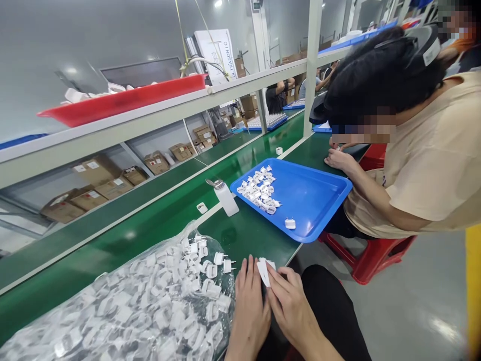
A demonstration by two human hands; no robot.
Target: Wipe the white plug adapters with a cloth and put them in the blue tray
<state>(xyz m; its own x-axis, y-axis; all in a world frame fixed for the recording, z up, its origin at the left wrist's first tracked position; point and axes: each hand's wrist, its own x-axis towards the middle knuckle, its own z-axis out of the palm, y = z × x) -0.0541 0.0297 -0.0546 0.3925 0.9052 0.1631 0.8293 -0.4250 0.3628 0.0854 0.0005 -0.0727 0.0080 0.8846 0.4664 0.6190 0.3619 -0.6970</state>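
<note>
At the edge of the green table [248, 235], the left hand [250, 316] and right hand [289, 306] pinch a white plug [264, 271] between their fingers. A big clear bag of white plugs [124, 311] lies just beside the left hand. Across the table, a blue tray [311, 195] holds more plugs [259, 188], near another person's hand [338, 160].
</note>
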